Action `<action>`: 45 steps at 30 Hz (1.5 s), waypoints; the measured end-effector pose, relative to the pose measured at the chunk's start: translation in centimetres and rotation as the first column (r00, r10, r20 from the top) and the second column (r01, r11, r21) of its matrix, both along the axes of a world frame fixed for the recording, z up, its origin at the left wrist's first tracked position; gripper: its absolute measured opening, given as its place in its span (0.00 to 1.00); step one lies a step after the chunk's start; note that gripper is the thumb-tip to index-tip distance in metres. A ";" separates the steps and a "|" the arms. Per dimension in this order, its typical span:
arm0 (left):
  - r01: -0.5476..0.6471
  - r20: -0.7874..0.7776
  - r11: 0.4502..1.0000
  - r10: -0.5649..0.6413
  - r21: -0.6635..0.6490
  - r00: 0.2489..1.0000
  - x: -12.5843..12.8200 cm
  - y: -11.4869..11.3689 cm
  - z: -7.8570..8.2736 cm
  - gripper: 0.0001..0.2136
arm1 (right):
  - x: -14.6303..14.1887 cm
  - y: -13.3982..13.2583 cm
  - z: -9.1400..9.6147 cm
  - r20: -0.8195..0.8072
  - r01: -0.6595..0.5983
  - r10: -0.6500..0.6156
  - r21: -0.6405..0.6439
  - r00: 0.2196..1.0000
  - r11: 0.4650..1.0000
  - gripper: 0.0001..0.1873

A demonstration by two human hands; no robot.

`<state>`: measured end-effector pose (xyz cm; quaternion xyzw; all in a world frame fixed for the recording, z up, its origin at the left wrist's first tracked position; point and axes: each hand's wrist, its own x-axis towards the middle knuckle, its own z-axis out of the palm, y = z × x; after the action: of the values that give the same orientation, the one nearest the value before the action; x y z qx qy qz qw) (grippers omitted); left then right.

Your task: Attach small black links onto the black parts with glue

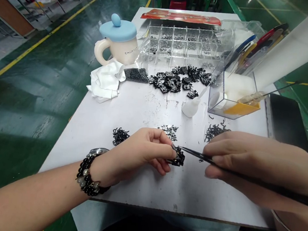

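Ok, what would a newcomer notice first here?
Over the white table, the left hand, wearing a black beaded bracelet, pinches a small black metal piece while the right hand holds long black tweezers to it. Beyond stand a clear compartment tray and a cream mug with a blue lid.

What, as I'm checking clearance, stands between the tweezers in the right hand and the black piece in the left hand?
Nothing visible does: the tips of the long black tweezers, held in the right hand, reach the small black metal piece pinched in the left hand.
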<state>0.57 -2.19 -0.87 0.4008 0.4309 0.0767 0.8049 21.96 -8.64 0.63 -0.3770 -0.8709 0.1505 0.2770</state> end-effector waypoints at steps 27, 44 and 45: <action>0.006 -0.109 0.952 0.029 0.306 0.994 -0.1 -0.6 0.1 0.08 | -1.3 -0.5 0.3 0.073 0.017 -0.048 0.372 0.996 0.928 0.14; -0.038 -0.103 0.821 0.117 0.570 0.988 -0.1 -1.5 -0.4 0.07 | -3.4 -2.0 0.4 0.198 -0.038 -0.063 0.468 0.978 0.883 0.16; -0.046 -0.095 0.819 0.122 0.572 0.988 -0.1 -1.5 -0.4 0.07 | -3.4 -2.1 0.4 0.232 -0.071 -0.050 0.488 0.971 0.870 0.16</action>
<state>0.50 -3.71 -1.28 0.6068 0.4560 0.2111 0.6159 18.58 -10.71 1.00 -0.3045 -0.9091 -0.1209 0.2571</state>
